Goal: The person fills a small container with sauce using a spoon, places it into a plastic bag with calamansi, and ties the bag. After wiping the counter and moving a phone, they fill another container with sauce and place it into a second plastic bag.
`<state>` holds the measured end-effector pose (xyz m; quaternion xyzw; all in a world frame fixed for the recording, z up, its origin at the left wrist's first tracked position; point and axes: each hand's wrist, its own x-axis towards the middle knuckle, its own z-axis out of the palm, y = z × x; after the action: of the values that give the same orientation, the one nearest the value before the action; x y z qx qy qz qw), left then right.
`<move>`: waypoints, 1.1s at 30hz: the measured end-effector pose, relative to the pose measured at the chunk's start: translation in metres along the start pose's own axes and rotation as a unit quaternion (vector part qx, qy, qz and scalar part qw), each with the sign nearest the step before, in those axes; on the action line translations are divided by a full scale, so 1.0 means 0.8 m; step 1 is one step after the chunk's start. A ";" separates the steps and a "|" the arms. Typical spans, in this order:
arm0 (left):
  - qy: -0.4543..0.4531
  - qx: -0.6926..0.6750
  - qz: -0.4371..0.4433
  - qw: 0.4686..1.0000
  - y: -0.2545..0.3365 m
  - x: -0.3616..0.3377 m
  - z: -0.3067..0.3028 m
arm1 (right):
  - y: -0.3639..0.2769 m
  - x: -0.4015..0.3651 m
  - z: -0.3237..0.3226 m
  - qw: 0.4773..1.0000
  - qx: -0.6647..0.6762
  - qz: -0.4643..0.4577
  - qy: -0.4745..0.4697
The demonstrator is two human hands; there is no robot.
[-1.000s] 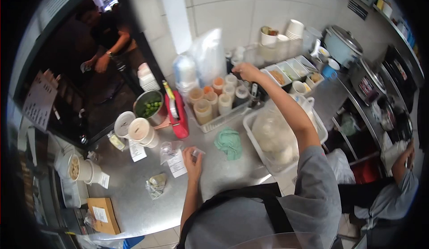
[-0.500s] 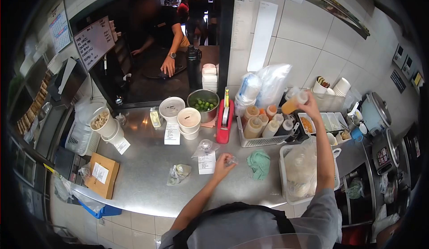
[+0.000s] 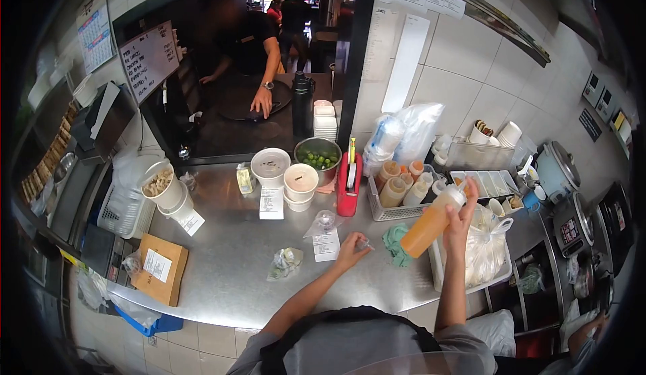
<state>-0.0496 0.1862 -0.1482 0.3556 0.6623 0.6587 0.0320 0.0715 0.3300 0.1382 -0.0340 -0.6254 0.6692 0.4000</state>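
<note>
The right hand's fingers wrapped around a clear plastic squeeze bottle of amber liquid, slanting lengthwise, nozzle up-right, base down-left beside the crumpled green cloth. The left hand's fingertips pinched a small clear plastic piece.

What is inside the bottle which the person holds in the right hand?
Inside the bottle is an orange liquid, seen through the clear wall. The fingers of the right hand cover part of the side near the cap, so nothing behind them can be seen.
</note>
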 end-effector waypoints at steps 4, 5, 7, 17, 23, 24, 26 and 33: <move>-0.025 0.005 -0.021 0.999 0.008 -0.005 -0.007 | 0.075 -0.023 -0.029 0.975 0.111 0.126 0.143; -0.024 0.001 -0.021 0.999 0.007 -0.006 -0.006 | 0.080 -0.044 -0.031 0.970 0.128 0.164 0.128; -0.015 0.002 -0.010 1.000 0.007 0.009 -0.004 | 0.083 -0.072 -0.007 0.955 0.168 0.230 0.088; 0.014 -0.007 0.011 1.000 0.000 0.009 -0.005 | 0.142 -0.084 -0.016 0.854 0.335 0.352 0.185; -0.003 -0.114 -0.085 0.990 0.006 0.003 0.000 | 0.134 -0.118 -0.018 0.859 0.308 0.408 0.017; -0.004 -0.102 -0.086 0.991 0.009 0.005 -0.003 | 0.142 -0.113 -0.017 0.848 0.330 0.405 0.092; -0.015 -0.080 -0.092 0.992 0.013 0.001 -0.005 | 0.166 -0.110 -0.024 0.807 0.364 0.391 0.250; 0.018 -0.118 -0.141 0.983 0.004 0.000 -0.001 | 0.186 -0.126 -0.031 0.818 0.364 0.409 0.176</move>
<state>-0.0489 0.1848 -0.1453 0.2410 0.6238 0.7273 0.1544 0.0799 0.3069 -0.0416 -0.2555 -0.1841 0.9326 0.1761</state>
